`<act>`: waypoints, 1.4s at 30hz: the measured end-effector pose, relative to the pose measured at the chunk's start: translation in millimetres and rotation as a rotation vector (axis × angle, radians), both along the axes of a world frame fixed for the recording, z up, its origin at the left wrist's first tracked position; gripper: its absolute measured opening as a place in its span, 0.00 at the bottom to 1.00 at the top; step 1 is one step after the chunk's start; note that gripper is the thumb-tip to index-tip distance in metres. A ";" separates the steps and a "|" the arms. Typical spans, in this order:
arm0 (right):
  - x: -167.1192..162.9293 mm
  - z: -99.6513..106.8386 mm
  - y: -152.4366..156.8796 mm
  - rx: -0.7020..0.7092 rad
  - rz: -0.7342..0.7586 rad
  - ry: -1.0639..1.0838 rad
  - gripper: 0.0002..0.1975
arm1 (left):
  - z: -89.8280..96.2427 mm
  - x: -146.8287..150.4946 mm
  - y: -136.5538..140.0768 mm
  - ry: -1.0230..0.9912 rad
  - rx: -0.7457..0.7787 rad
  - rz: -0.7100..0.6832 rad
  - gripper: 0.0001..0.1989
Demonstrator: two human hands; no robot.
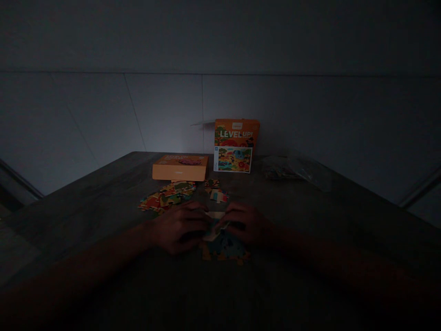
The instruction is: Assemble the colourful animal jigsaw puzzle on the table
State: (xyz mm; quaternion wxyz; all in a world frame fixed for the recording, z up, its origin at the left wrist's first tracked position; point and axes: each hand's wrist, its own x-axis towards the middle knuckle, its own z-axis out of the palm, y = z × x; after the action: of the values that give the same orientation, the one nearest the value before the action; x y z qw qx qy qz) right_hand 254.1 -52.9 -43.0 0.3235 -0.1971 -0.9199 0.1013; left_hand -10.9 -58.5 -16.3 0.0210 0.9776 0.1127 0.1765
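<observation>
In the dim light, both hands meet over a partly joined jigsaw puzzle (225, 250) lying on the table. A tilted puzzle piece (212, 234) shows between the fingertips. My left hand (181, 225) is closed, its fingers curled against the left side of that piece. From the right, my right hand (246, 223) pinches at the piece's other side. Its fingers partly cover the joined section, which is blue with orange-brown edges. Beyond my left hand lies a pile of loose puzzle pieces (168, 196), and several more pieces (217, 195) lie just past the hands.
An orange box part (179, 172) lies at the back left. Behind the puzzle, an upright orange puzzle box (255, 126) has a picture card (233, 159) leaning on it. Clear plastic bags (292, 170) holding pieces lie at the back right, near the white wall (165, 110).
</observation>
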 end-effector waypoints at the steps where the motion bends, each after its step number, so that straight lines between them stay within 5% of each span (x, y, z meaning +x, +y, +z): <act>1: -0.3 -0.4 0.6 0.018 -0.028 0.025 0.07 | 0.1 -0.4 -0.8 -0.019 0.002 0.018 0.17; 7: -0.5 -0.3 2.5 0.126 -0.144 0.173 0.06 | -9.5 -2.1 -3.8 -0.238 0.079 0.163 0.20; 15: 1.9 -1.9 1.6 0.056 0.047 0.078 0.07 | -11.3 0.2 -2.0 -0.207 -0.070 0.170 0.13; 22: 0.8 -2.1 0.2 -0.093 -0.038 -0.053 0.36 | -17.9 -5.0 4.1 -0.222 -0.124 0.211 0.11; 25: 1.3 -1.9 -1.2 -0.117 -0.068 -0.090 0.41 | -17.7 -3.5 3.2 -0.255 -0.135 0.225 0.09; 30: 3.0 -3.9 -1.6 -0.078 -0.049 -0.057 0.36 | -15.9 -2.9 2.8 -0.264 -0.119 0.294 0.17; 42: 0.7 -3.8 0.5 -0.142 -0.092 -0.023 0.30 | -15.6 -2.0 5.9 -0.231 -0.079 0.243 0.16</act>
State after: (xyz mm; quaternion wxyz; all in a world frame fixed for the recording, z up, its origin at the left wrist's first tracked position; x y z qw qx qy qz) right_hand 254.8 -52.4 -46.8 0.3023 -0.2628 -0.9040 0.1491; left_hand -12.9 -52.6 -31.8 0.0507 0.9285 0.2336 0.2842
